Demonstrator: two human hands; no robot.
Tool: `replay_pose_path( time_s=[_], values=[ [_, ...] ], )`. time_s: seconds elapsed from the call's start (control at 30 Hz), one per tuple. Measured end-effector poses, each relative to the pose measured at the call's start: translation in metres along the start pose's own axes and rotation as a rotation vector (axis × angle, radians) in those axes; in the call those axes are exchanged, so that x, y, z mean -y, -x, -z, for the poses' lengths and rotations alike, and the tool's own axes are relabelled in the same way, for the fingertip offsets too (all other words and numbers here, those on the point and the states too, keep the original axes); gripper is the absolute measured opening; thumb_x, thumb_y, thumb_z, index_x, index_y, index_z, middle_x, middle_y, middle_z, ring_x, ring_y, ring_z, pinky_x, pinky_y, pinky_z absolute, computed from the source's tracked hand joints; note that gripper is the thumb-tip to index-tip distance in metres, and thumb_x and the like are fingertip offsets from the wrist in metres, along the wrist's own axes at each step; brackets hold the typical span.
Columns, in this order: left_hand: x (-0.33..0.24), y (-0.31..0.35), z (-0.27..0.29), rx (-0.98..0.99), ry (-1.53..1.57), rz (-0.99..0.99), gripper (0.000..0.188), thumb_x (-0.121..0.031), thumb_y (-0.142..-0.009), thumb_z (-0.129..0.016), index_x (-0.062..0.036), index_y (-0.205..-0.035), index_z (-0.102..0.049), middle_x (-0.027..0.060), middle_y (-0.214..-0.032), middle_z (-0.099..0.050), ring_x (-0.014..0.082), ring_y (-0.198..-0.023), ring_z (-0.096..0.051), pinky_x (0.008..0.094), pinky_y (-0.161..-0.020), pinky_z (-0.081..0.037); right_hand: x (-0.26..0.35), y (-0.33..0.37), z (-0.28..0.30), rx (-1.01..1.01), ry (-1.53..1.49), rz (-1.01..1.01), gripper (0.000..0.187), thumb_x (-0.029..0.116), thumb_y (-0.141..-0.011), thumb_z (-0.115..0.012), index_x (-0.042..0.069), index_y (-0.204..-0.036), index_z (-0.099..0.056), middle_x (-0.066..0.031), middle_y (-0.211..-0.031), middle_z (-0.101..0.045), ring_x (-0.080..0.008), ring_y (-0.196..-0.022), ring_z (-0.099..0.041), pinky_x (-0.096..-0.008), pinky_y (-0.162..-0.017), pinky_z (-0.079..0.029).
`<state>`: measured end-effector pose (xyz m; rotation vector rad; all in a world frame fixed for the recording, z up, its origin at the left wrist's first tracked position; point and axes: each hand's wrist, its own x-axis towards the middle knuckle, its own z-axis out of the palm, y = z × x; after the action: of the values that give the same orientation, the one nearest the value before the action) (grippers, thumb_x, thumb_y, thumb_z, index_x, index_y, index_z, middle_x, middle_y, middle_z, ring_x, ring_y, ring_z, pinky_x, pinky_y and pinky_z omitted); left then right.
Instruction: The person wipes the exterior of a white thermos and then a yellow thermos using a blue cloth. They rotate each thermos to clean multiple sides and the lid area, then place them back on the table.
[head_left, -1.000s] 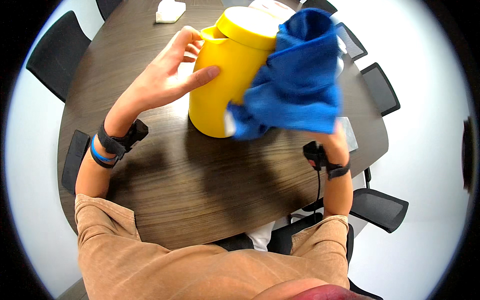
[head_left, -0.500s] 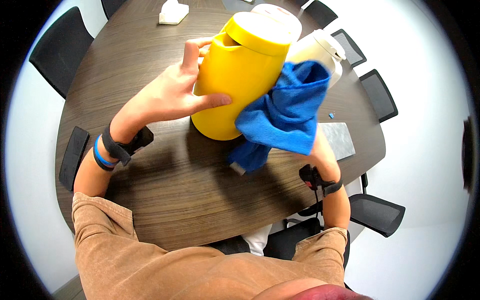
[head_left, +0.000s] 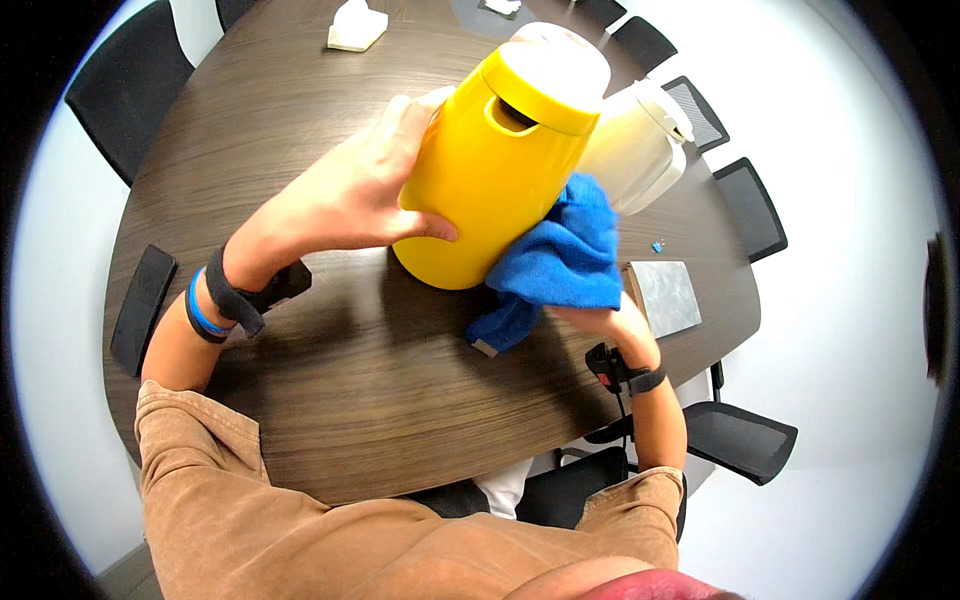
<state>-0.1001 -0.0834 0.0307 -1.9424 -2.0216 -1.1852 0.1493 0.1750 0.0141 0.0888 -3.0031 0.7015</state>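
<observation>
A yellow thermos jug [head_left: 490,170] with a rounded lid and a dark spout gap stands on the wooden table [head_left: 400,400]. My left hand [head_left: 375,185] grips its left side, the thumb across the front and the other fingers partly hidden behind. A bunched blue cloth [head_left: 560,260] is pressed against the jug's lower right side by my right hand [head_left: 590,318]. Most of that hand's fingers are covered by the cloth. Behind the jug, to the right, is a cream jug [head_left: 635,145] with a handle.
Another pale-lidded container [head_left: 545,33] is mostly hidden behind the yellow jug. A grey flat box [head_left: 665,298] and a tiny blue scrap [head_left: 657,246] lie at the right. At the left edge rests a black phone-like slab [head_left: 143,310]; a white tissue pack [head_left: 357,25] sits far left. Black chairs [head_left: 752,205] surround the table.
The blue cloth has moved down and left, closer against the jug. The yellow jug has turned, and its spout gap now faces me more. My left hand still grips it.
</observation>
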Motion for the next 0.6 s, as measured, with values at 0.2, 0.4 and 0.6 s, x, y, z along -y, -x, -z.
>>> replay_pose_path(
  time_s=[0.2, 0.4, 0.6],
  values=[
    [-0.014, 0.005, -0.017, -0.143, -0.095, -0.007, 0.105, -0.042, -0.081, -0.09, -0.0007, -0.156, -0.03, 0.0261, -0.127, -0.051, 0.045, -0.12, -0.06, 0.0472, -0.105, -0.05, 0.018, -0.011, 0.067, -0.4, 0.006, 0.117, 0.039, 0.011, -0.089, -0.078, 0.012, -0.127, -0.07, -0.0141, -0.134, -0.068, -0.0318, -0.125, -0.063, -0.0431, -0.111, -0.05],
    [0.004, -0.001, -0.026, -0.074, 0.097, -0.131, 0.112, -0.036, -0.085, -0.087, 0.0008, -0.158, -0.011, 0.035, -0.151, -0.041, 0.0477, -0.14, -0.05, 0.0455, -0.115, -0.044, -0.022, -0.001, 0.014, -0.295, -0.032, 0.082, 0.04, 0.014, -0.089, -0.079, 0.011, -0.128, -0.07, -0.0143, -0.132, -0.069, -0.0321, -0.124, -0.064, -0.0439, -0.109, -0.051],
    [0.0, 0.0, -0.023, -0.023, 0.039, -0.051, 0.111, -0.035, -0.084, -0.089, 0.0025, -0.155, -0.012, 0.036, -0.151, -0.044, 0.0506, -0.141, -0.048, 0.0454, -0.117, -0.042, -0.032, 0.011, -0.007, -0.177, -0.019, 0.137, 0.043, 0.017, -0.089, -0.08, 0.01, -0.13, -0.068, -0.0146, -0.132, -0.069, -0.0323, -0.124, -0.063, -0.0445, -0.109, -0.051]
  ],
)
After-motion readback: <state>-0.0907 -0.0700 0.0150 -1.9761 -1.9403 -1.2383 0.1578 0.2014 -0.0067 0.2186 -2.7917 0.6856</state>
